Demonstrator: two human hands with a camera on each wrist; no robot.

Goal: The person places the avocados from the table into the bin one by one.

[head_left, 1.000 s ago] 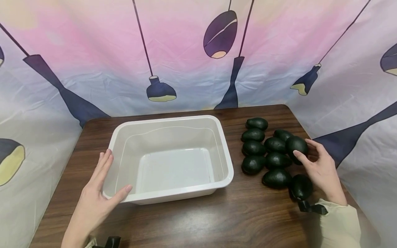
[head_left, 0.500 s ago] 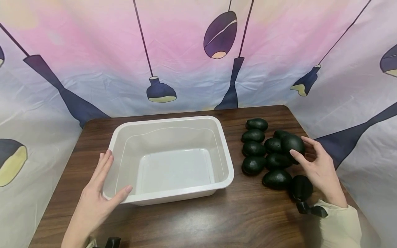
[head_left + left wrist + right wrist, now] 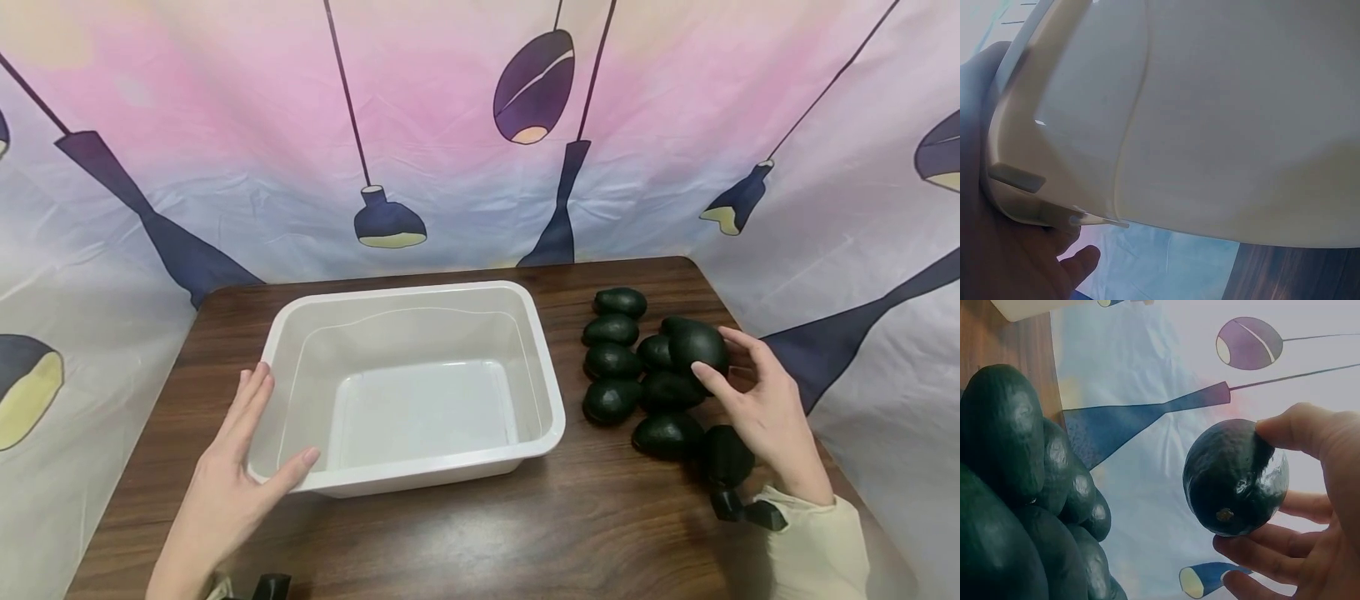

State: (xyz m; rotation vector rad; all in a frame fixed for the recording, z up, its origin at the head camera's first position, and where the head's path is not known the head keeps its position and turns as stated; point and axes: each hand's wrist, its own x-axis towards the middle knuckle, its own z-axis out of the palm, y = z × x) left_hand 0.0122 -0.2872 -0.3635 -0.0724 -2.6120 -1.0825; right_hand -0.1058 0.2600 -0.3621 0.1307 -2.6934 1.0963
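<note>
Pinching one avocado (image 3: 697,345), the right hand (image 3: 757,408) had lifted it at 3 o'clock; left fingers (image 3: 251,400) stayed spread on the tub (image 3: 551,417).

A makeshift recording set: a printed fabric backdrop (image 3: 450,125) (pink, with hanging-lamp shapes) drapes round three sides of a small wooden table (image 3: 525,533).

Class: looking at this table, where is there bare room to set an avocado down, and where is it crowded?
Free: the white bin's bare floor, and the table strip along its near edge. Crowded: the avocado cluster right of the bin, where the right hand holds one avocado.
</note>
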